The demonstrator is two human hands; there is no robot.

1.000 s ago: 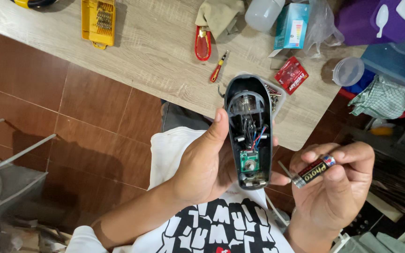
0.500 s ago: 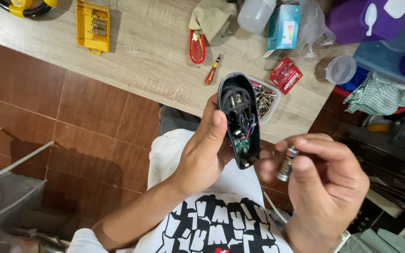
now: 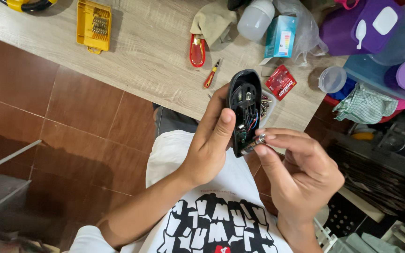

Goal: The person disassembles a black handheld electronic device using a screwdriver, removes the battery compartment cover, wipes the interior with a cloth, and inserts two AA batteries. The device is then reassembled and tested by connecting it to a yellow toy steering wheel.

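**Battery at the mouse's open shell**

The battery (image 3: 253,144) sits at the lower edge of the opened mouse (image 3: 244,110), pinched between the thumb and fingertips of the right hand (image 3: 301,175), touching or just short of the shell. It could slip from that light pinch and drop to the floor, or press on the thin wires showing inside. The left hand (image 3: 209,147) wraps the mouse, thumb pressed along its side, above the table (image 3: 151,51) edge.
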